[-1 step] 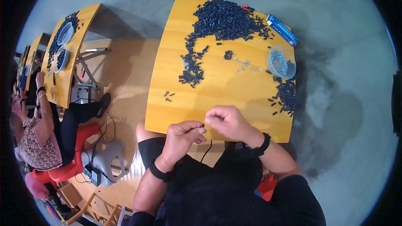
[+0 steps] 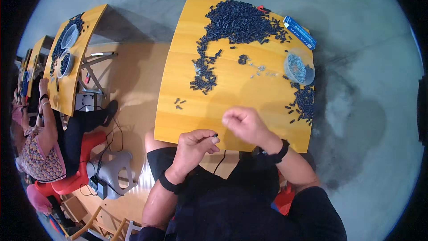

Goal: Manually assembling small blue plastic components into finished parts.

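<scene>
My left hand (image 2: 196, 145) is at the near edge of the yellow table (image 2: 191, 120), with thumb and forefinger pinching a small black tubular piece (image 2: 216, 135). Just right of it, over the tabletop, hangs my right hand (image 2: 244, 125). Its fingers are curled together, and whatever they may hold is too small to make out. A few loose small pieces (image 2: 179, 103) lie beyond my left hand. Farther off, a large heap of black tubular pieces (image 2: 240, 22) trails down into a smaller cluster (image 2: 205, 78).
At the table's right stands a clear bowl (image 2: 299, 68) of small silvery parts, beside another black pile (image 2: 305, 102). A blue box (image 2: 299, 32) and a red-handled tool (image 2: 263, 9) lie at the far edge. To the left, a person (image 2: 42, 151) sits at another table (image 2: 69, 87).
My right hand has moved slightly away from my left hand, up and to the right. The left hand stays in place with its black piece.
</scene>
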